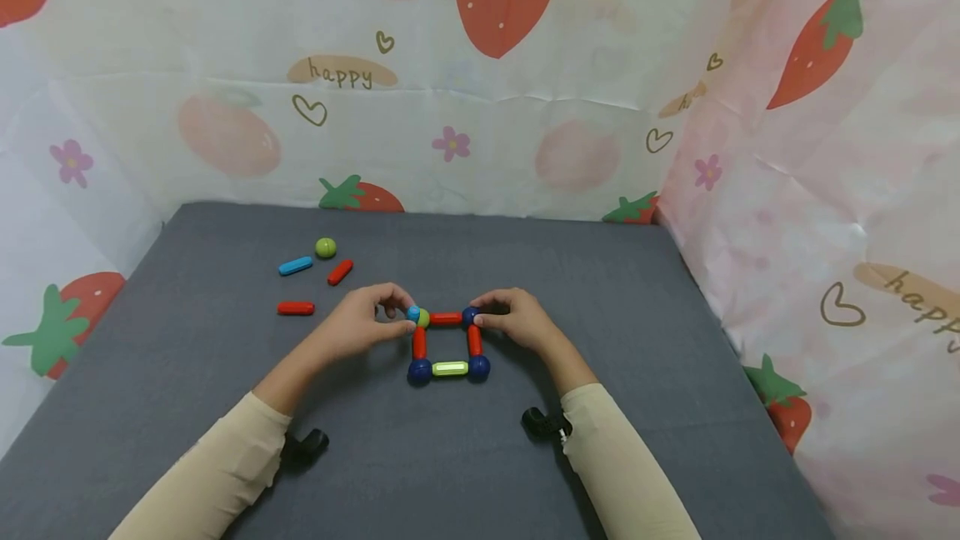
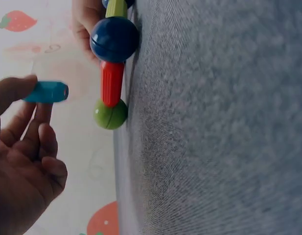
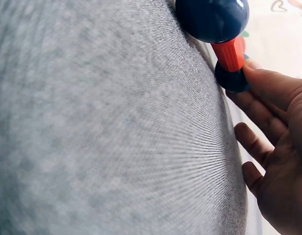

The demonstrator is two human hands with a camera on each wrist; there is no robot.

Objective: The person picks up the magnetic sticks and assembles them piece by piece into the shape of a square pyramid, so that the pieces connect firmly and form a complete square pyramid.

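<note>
My left hand [image 1: 360,325] pinches a light-blue rod [image 2: 47,92] between thumb and fingers. The rod is held off the table, over the green ball [image 2: 110,114] at the back left corner of a small square of rods and balls. At the back right corner, my right hand [image 1: 522,322] grips a dark blue ball [image 3: 232,81] with its thumb and fingers. Red rods form the back side [image 1: 446,318], left side [image 1: 418,343] and right side [image 1: 475,342]. In front, a yellow-green rod [image 1: 450,368] joins two dark blue balls, left [image 1: 420,372] and right [image 1: 478,369].
Left of the square lie a blue rod [image 1: 296,266], a green ball [image 1: 326,248], a slanted red rod [image 1: 340,272] and another red rod [image 1: 296,308]. The grey table [image 1: 600,273] backs onto a strawberry-print cloth [image 1: 450,65]. Black wrist mounts [image 1: 306,448] hang below the sleeves.
</note>
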